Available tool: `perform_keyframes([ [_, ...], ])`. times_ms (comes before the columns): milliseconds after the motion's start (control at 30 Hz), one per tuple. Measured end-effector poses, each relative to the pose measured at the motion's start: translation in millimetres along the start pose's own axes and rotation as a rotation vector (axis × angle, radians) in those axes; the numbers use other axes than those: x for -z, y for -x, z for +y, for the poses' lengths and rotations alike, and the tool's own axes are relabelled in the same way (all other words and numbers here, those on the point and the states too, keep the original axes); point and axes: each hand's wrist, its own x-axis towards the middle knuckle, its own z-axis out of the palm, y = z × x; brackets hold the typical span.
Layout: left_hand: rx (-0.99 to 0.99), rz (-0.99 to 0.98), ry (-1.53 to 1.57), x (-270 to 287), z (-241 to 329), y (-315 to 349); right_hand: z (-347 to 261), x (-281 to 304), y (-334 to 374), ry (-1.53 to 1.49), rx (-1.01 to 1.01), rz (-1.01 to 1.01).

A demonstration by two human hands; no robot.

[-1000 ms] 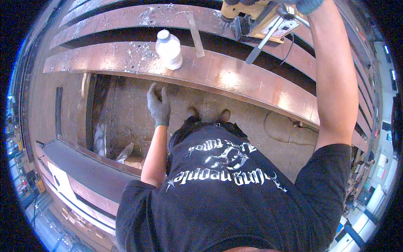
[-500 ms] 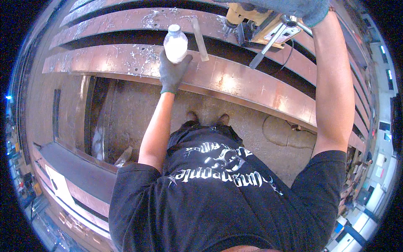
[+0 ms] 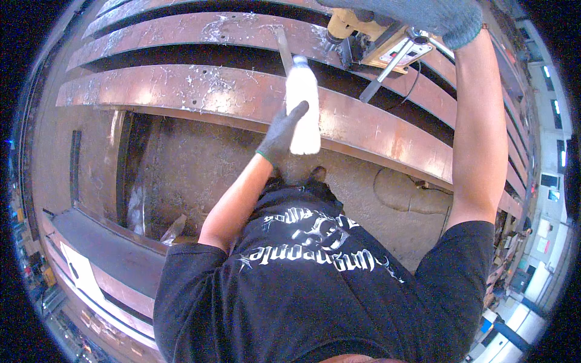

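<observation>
Two gloved hands are busy: the left hand (image 3: 284, 136), its grip clamped on a white bottle (image 3: 303, 109) of pale liquid, lifts it clear above the near rusty beam (image 3: 181, 91). Far right, the right hand (image 3: 423, 13) lies closed on a yellow drill (image 3: 369, 37) on the far beam (image 3: 200, 27). Open floor (image 3: 200, 169) lies below.

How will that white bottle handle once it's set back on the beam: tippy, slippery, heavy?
Likely tippy: the white bottle is tall and narrow. Probably light enough, since the gloved left hand lifts it alone. It looks like smooth plastic, so it may slide or roll on the dusty steel beam if knocked over.
</observation>
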Motion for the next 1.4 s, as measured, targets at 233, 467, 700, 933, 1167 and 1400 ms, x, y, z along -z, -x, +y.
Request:
perform_keyframes([
  [233, 0.107, -0.139, 0.006, -19, -33, 0, -15, -9, 20, 0.009, 0.069, 0.127],
  [467, 0.143, -0.154, 0.067, -21, -31, 2, -27, -12, 17, -0.025, -0.055, 0.150],
  [700, 0.125, -0.128, 0.059, -27, -17, 16, -18, -14, 17, 0.062, 0.044, 0.148],
  [933, 0.181, -0.162, 0.027, -24, -18, 19, -27, -12, 14, -0.029, -0.035, 0.101],
  [1167, 0.157, -0.129, 0.098, -30, -29, 18, -7, -15, -8, 0.000, -0.124, 0.106],
  [1400, 0.069, -0.145, 0.077, -27, -53, 3, -14, 0, 12, -0.173, 0.038, 0.019],
])
